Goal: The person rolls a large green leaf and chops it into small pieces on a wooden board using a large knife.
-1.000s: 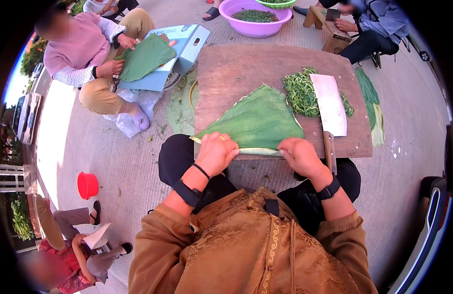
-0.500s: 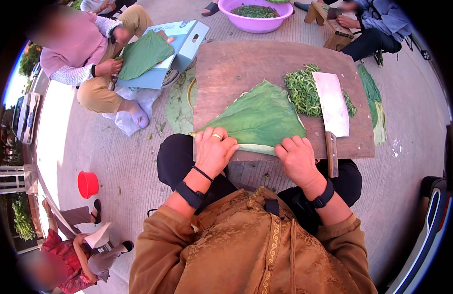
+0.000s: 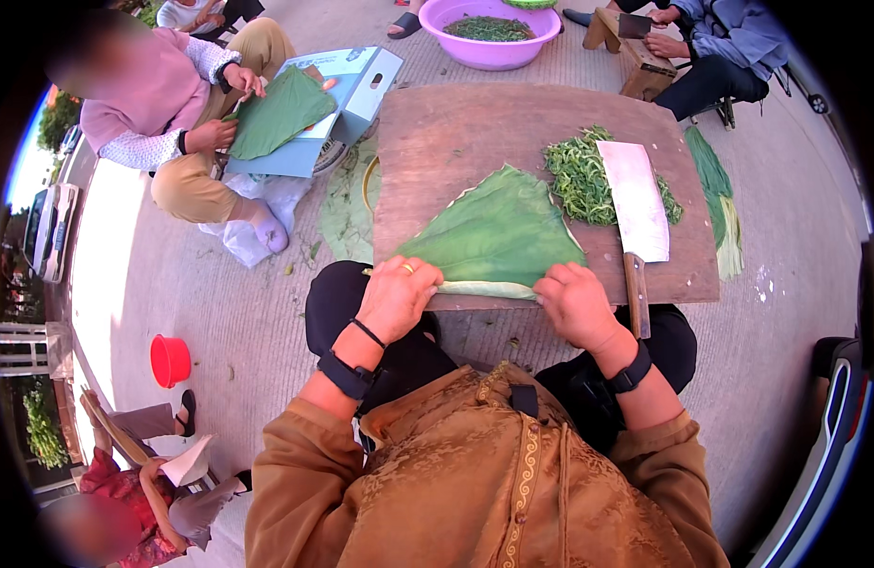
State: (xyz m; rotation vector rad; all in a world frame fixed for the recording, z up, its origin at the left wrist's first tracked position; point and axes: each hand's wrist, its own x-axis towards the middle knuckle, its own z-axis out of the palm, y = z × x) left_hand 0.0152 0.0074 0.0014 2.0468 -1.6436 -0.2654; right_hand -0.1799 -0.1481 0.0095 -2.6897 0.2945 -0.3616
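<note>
A large green leaf (image 3: 498,222), or a stack of them, lies spread on the wooden board (image 3: 456,118) over my knees. Its near edge is turned over into a pale narrow roll. My left hand (image 3: 396,295) is closed on the left end of that roll, and my right hand (image 3: 577,301) pinches the right end. Both sets of fingertips are partly hidden under the knuckles. To the right, a cleaver (image 3: 637,204) rests flat, its wooden handle toward me and its blade against a heap of shredded greens (image 3: 581,175).
Left of the board, a person handles a leaf (image 3: 281,114) on a blue box (image 3: 363,95). Beyond stands a purple basin (image 3: 489,52) of chopped greens. Another person cuts on a wooden bench (image 3: 645,68) at far right. Long leaves (image 3: 716,199) lie right of the board; a red bucket (image 3: 170,360) stands left.
My left hand has shifted slightly left and down along the rolled edge. The leaf's far tip has drawn slightly toward me. The person at left has moved a hand onto their leaf.
</note>
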